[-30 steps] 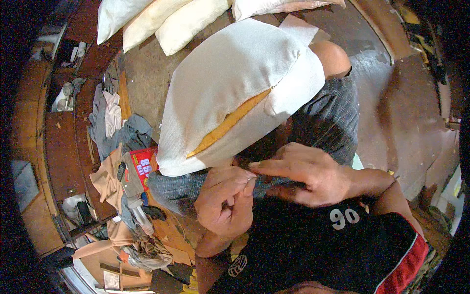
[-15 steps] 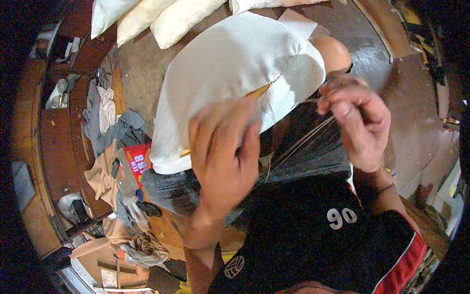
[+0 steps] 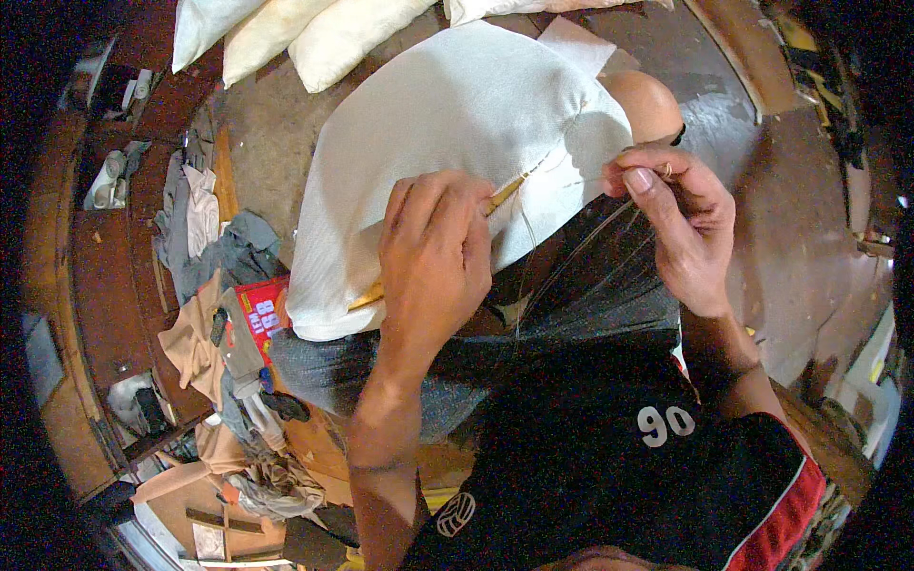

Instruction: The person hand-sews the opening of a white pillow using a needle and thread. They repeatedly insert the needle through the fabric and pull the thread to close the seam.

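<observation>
A big rounded white cushion [image 3: 419, 133] lies across my lap. Along its near edge runs a seam, stitched toward the far right, with a yellow filling [image 3: 367, 297] showing through the gap. My left hand [image 3: 436, 252] is closed over this gap, its fingers gripping the cover's edge; the fingertips are partly hidden. Right of the cushion, my right hand [image 3: 681, 224] is closed in a pinch on pale thread [image 3: 595, 228]. A strand stretches from it to the seam and loose loops hang over my lap. Whether a needle sits in those fingers is hidden.
Several stuffed cream and white cushions [image 3: 362, 38] lie at the far side. Fabric scraps [image 3: 243, 252] and a red packet [image 3: 262, 309] are heaped on the left. A dark wooden shelf [image 3: 124, 257] stands beyond them. My bent knee [image 3: 645, 105] shows past the cushion.
My left hand has come down onto the seam and closed on the cover's edge. My right hand has shifted slightly left and lower, still pinching the thread.
</observation>
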{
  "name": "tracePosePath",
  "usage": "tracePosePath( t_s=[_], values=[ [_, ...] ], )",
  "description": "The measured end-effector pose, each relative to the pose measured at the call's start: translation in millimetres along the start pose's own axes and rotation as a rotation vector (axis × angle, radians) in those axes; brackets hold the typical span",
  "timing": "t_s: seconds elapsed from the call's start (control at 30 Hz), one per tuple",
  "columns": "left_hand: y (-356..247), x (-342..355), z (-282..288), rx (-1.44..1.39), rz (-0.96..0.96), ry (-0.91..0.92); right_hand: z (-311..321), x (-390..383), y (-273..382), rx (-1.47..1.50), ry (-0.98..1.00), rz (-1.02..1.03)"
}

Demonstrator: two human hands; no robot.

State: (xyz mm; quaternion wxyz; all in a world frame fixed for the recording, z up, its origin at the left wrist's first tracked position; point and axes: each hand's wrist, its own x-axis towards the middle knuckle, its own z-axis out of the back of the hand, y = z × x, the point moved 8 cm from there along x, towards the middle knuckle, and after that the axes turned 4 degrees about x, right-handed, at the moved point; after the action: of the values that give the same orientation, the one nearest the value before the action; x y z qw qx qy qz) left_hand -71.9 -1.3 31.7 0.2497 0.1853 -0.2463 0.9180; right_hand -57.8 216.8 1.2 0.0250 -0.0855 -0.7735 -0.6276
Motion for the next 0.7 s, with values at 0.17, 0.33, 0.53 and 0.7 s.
tracePosePath(
  t_s=[0.17, 0.33, 0.53, 0.7],
  values=[
    [-4.1, 4.8, -5.7, -0.005, 0.072, 0.062, -8.1, 5.9, -6.7, -0.044, -0.012, 0.070],
    [-21.8, 7.5, -10.7, 0.180, 0.071, 0.060, -14.6, 7.7, -9.0, -0.091, 0.011, 0.083],
    [-16.1, 4.1, -11.4, 0.188, -0.006, 0.023, -12.2, 8.2, -8.8, -0.051, -0.003, 0.069],
    [-9.9, 8.7, -10.8, 0.136, 0.039, 0.083, -17.0, 9.0, -9.4, -0.099, 0.062, 0.101]
  ],
)
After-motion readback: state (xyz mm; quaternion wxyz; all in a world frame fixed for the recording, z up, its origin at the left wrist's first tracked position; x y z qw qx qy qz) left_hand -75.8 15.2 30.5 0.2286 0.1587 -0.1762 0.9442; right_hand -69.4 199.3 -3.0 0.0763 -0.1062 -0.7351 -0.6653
